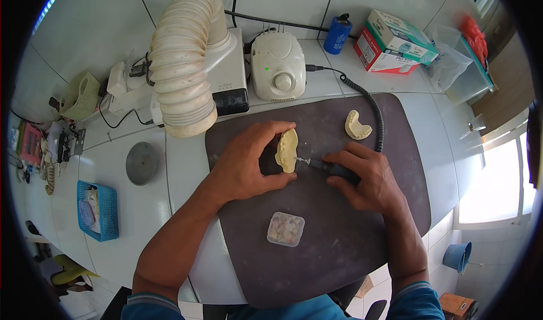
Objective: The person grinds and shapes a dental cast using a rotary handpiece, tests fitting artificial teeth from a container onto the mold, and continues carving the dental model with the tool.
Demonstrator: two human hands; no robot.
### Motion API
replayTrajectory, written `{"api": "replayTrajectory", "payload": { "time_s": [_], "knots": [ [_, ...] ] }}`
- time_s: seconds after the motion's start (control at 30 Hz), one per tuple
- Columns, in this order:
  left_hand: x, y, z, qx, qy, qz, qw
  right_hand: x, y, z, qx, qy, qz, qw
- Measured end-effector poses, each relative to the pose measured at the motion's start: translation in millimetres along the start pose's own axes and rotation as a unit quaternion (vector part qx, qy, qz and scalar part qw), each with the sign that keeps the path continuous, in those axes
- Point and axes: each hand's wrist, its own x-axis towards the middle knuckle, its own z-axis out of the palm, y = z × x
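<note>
My left hand (243,161) grips a cream plaster dental model (285,146) between thumb and fingers, over the dark mat (317,263). In my right hand (367,181) is a dark rotary handpiece (319,166), its metal bit at the model's right side; I cannot tell whether it touches. The handpiece's coiled cord runs up to a white control box (279,60) with a green light. A second horseshoe-shaped model (357,126) lies at the mat's upper right. Nearer me sits a clear lidded box (285,229) of small pieces.
A ribbed extraction hose (184,65) arches down at upper left. A grey bowl (141,164) and blue basket (97,212) stand left. Stacked boxes (396,40) and a blue cylinder (338,34) line the back; a blue bucket (457,256) is beyond the right edge. Someone's yellow-clothed body (62,272) shows lower left.
</note>
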Motion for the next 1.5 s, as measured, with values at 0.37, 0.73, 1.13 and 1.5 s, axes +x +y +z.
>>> {"api": "replayTrajectory", "payload": {
  "time_s": [0.37, 0.73, 1.13, 1.5],
  "knots": [
    [0.8, 2.4, -3.4, 0.031, -0.023, 0.007, 0.999, -0.3, 0.9, 1.3, 0.000, 0.006, -0.001, 1.000],
    [1.9, -0.7, -1.4, 0.040, -0.013, 0.041, 0.998, -0.6, 1.4, 2.2, 0.001, 0.008, -0.002, 1.000],
    [1.5, -2.4, -0.5, 0.043, -0.017, 0.039, 0.998, -0.7, 0.4, 1.0, 0.003, 0.004, 0.004, 1.000],
    [1.6, -0.2, -0.8, 0.043, -0.010, 0.028, 0.999, -0.2, 0.6, 1.6, 0.002, 0.010, 0.004, 1.000]
  ]
}}
